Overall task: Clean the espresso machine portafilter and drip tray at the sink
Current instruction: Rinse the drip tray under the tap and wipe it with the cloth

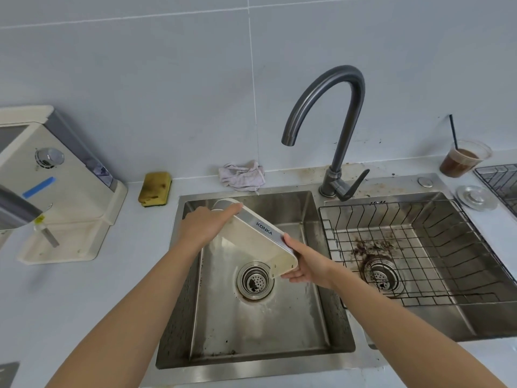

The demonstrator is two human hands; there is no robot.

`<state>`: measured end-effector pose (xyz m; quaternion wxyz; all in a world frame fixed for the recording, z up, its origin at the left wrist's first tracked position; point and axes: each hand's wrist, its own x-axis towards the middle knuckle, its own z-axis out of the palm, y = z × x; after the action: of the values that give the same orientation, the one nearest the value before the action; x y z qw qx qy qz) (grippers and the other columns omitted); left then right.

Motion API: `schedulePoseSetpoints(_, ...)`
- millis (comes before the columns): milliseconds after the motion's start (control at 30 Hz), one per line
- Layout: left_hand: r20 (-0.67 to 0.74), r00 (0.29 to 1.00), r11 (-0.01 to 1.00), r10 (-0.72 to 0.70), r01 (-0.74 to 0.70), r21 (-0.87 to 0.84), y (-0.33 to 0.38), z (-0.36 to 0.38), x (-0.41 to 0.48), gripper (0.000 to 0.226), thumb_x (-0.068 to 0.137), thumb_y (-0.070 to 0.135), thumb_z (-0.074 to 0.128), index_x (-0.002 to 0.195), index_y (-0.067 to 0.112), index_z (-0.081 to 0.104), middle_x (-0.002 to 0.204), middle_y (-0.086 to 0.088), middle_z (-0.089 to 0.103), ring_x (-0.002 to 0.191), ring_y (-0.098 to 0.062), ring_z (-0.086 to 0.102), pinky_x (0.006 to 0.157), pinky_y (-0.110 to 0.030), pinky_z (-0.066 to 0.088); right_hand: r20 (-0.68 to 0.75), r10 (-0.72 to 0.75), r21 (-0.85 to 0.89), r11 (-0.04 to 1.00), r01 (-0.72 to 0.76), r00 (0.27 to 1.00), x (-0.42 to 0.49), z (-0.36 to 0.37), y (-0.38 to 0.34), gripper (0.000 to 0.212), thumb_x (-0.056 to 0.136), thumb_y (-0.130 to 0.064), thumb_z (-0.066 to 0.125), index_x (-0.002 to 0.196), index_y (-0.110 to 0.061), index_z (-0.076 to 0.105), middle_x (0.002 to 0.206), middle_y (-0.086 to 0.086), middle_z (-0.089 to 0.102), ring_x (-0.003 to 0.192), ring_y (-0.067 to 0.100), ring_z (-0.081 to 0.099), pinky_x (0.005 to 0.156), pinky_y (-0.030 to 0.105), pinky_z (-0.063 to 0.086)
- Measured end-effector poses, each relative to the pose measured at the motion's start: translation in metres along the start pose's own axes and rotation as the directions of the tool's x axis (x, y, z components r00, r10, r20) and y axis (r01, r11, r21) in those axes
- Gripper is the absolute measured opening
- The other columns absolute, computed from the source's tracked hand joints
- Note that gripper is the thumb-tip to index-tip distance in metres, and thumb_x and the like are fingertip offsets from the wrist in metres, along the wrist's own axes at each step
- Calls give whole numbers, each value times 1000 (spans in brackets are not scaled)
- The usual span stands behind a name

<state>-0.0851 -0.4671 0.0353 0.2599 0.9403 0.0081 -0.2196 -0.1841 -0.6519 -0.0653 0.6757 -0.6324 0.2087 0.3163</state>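
A cream drip tray (251, 242) with a silver front strip marked KONKA hangs tilted over the left sink basin (307, 317), above the drain strainer (255, 280). My left hand (204, 224) grips its far upper end and my right hand (306, 263) holds its lower near corner. The cream espresso machine (53, 175) stands on the counter at the left, its base slot bare. The portafilter's dark handle (16, 208) juts in at the far left edge. No water runs from the grey gooseneck faucet (333, 113).
A yellow sponge (155, 187) and a crumpled white cloth (242, 176) lie behind the left basin. The right basin holds a wire rack (405, 247) with coffee grounds around its drain. A plastic cup of coffee with a straw (461, 161) and a metal sink plug (475, 197) sit at the right.
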Motion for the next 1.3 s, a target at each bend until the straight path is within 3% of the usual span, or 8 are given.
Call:
schedulePoseSetpoints(133, 17, 999, 995, -34, 32, 95, -4, 2, -2, 83, 82, 70, 36, 134, 6, 46, 142, -14, 44, 128, -32, 43, 96, -35, 35, -41, 89, -128, 987, -94, 995, 0, 1, 0, 88, 83, -73, 15, 108, -4, 62, 99, 11, 67, 90, 19, 63, 94, 33, 47)
schedulePoseSetpoints(300, 18, 996, 987, -88, 85, 139, -8, 5, -7, 81, 85, 69, 34, 132, 4, 47, 138, -14, 48, 125, -32, 46, 86, -33, 33, -54, 134, -189, 972, -142, 990, -1, 2, 0, 93, 78, -78, 11, 95, -5, 65, 91, 10, 67, 81, 17, 64, 80, 27, 51)
schedulePoseSetpoints(533, 20, 994, 988, -109, 106, 112, -13, 9, -8, 84, 84, 71, 30, 134, 5, 46, 143, -14, 44, 127, -32, 44, 98, -37, 36, -98, 121, -222, 965, -140, 988, -6, 2, -6, 84, 80, -77, 12, 87, -11, 65, 89, 10, 67, 79, 16, 64, 69, 24, 51)
schedulePoseSetpoints(900, 49, 990, 978, -130, 136, -158, -28, 9, -9, 86, 80, 71, 38, 137, 7, 41, 143, -13, 43, 128, -30, 43, 100, -38, 35, -178, 29, -336, 938, -88, 984, -6, -2, -17, 79, 80, -75, 24, 93, -9, 65, 97, 12, 68, 92, 20, 64, 85, 28, 51)
schedulePoseSetpoints(1000, 96, 994, 934, -58, 88, -347, -36, 9, -12, 78, 84, 65, 41, 141, 12, 36, 148, -9, 36, 135, -27, 36, 107, -40, 29, -195, -69, -372, 928, -9, 978, -4, -5, -21, 65, 75, -77, 35, 77, -17, 60, 87, 3, 63, 88, 16, 58, 90, 30, 46)
schedulePoseSetpoints(1100, 143, 988, 877, 53, 23, -481, -45, 9, -14, 67, 89, 61, 33, 144, 23, 31, 152, -3, 30, 139, -22, 28, 112, -39, 21, -191, -184, -416, 905, 90, 964, -6, -9, -28, 46, 75, -71, 47, 87, -29, 60, 95, -7, 63, 94, 11, 57, 92, 29, 42)
schedulePoseSetpoints(1167, 165, 980, 797, 112, 10, -604, -53, 12, -12, 63, 89, 60, 31, 142, 26, 35, 147, 1, 37, 134, -17, 35, 109, -33, 23, -166, -269, -470, 868, 164, 949, -8, -11, -34, 32, 84, -54, 53, 102, -27, 56, 95, -12, 59, 90, 4, 54, 82, 19, 41)
schedulePoseSetpoints(1300, 181, 969, 505, 167, 74, -860, -65, 20, -3, 55, 94, 50, 27, 131, 16, 51, 124, -2, 61, 108, -8, 57, 89, -26, 44, -107, -412, -517, 800, 303, 905, -4, -10, -41, 67, 70, -44, 72, 127, -34, 36, 119, -16, 53, 112, 8, 52, 94, 26, 43)
